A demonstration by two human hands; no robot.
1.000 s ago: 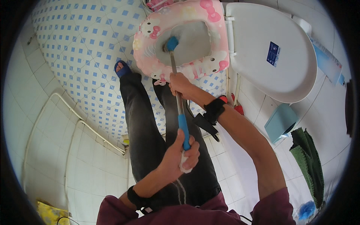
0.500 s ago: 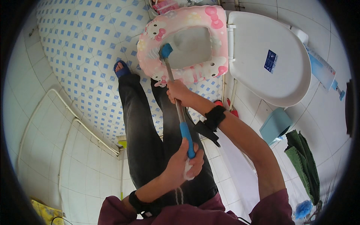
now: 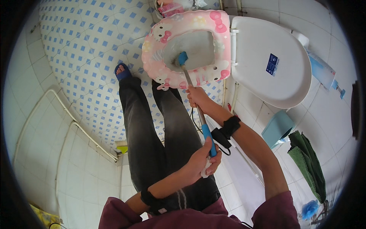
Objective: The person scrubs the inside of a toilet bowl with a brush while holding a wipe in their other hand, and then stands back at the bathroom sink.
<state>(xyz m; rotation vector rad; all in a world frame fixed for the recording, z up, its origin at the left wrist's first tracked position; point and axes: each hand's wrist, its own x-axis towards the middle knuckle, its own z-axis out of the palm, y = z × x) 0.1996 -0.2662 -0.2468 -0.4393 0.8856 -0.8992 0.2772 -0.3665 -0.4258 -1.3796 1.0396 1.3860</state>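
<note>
A toilet brush with a metal shaft and blue handle slants across the middle of the view. Its blue-backed head is inside the toilet bowl, toward the bowl's near left side. My left hand is wrapped round the blue handle, and something white I cannot make out shows among its fingers. Higher up, my right hand grips the metal shaft, just short of the toilet seat. A pink cartoon-patterned padded cover lies on the seat. The white toilet lid is raised, to the right.
Beyond the seat stands a bin with pink and white contents. Along the right wall are a light blue box, a green towel and a blue-white pack. White pipes run along the left wall.
The brush head has moved right and a little nearer, from the bowl's left rim into the bowl. Both hands have shifted right with the brush, keeping their grip.
</note>
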